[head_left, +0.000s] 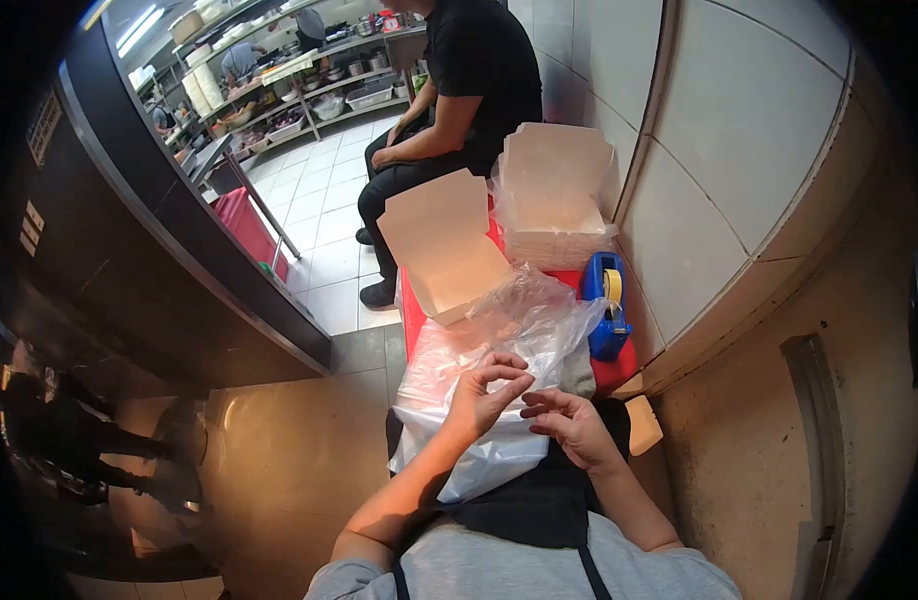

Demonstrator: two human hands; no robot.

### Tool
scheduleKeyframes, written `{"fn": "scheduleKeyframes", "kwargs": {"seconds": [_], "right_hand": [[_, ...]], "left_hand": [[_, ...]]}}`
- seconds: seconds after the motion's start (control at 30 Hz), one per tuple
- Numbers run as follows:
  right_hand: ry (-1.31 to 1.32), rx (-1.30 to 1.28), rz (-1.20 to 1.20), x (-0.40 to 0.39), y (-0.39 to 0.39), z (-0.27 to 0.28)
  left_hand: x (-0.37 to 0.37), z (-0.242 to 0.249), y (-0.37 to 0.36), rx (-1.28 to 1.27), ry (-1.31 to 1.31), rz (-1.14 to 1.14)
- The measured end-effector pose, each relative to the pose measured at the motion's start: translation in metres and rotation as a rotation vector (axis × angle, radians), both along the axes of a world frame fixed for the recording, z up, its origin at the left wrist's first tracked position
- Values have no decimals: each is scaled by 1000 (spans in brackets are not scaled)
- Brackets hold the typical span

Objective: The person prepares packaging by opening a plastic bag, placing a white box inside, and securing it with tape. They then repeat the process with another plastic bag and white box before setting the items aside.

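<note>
My left hand [494, 391] is over a clear plastic bag [439, 378], its thumb and fingertips brought together. Anything in that pinch is too small to make out. Just to the right, my right hand [574, 428] has its fingers bent inward, tips close to those of the left. What it holds, if anything, does not show. Beneath both hands, a white plastic sheet or bag [494, 465] hangs over my lap. Beyond the clear bag stands an open cardboard box [444, 245] with its lid up, its lower edge partly behind the plastic.
A stack of flattened-looking box pieces in plastic [559, 185] stands behind on the red surface [614, 376]. A blue tape dispenser [607, 305] sits at the right by the tiled wall [739, 130]. A seated person in black [484, 80] is ahead; kitchen shelves [329, 100] lie beyond.
</note>
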State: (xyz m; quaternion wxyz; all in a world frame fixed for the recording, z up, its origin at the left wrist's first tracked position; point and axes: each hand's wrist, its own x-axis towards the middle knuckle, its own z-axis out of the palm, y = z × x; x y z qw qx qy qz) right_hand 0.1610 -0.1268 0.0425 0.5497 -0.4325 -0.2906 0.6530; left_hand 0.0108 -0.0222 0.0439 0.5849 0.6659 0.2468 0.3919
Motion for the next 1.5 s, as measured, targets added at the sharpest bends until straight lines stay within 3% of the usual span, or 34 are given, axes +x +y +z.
{"fn": "scheduleKeyframes", "kwargs": {"seconds": [0.13, 0.23, 0.37, 0.4, 0.53, 0.77, 0.8, 0.87, 0.93, 1.03, 1.07, 1.17, 1.37, 1.5], "right_hand": [[153, -236, 22, 4, 3, -17], [165, -196, 8, 4, 2, -17], [139, -66, 4, 5, 13, -7], [161, -51, 21, 1, 15, -2], [107, -43, 68, -5, 19, -5], [367, -154, 89, -6, 25, -4], [388, -170, 92, -6, 27, -7], [378, -221, 27, -2, 34, -40], [316, -241, -25, -4, 41, -33], [267, 33, -45, -4, 59, -15], [302, 94, -81, -6, 65, -4], [318, 393, -47, -7, 81, 2], [224, 491, -25, -12, 89, 3], [189, 498, -49, -18, 89, 8]], "left_hand": [[-13, 25, 15, 120, -114, 186], [-20, 43, 22, 91, -142, 131], [-18, 2, 14, -69, 165, -20], [-16, 1, 7, 69, 266, -30], [-9, 5, 6, -7, 118, 22], [-12, 38, -5, 518, 252, 129], [-12, 30, -5, 220, -1, 33], [-16, 48, -7, 161, -97, 29], [-16, 61, -5, 121, -191, -21], [-10, 67, -8, -333, -411, -136], [-11, 47, 0, -228, -411, -209], [-12, 46, -4, -600, -537, -147], [-15, 38, -2, -724, -570, -53], [-14, 31, -1, -661, -550, -50]]}}
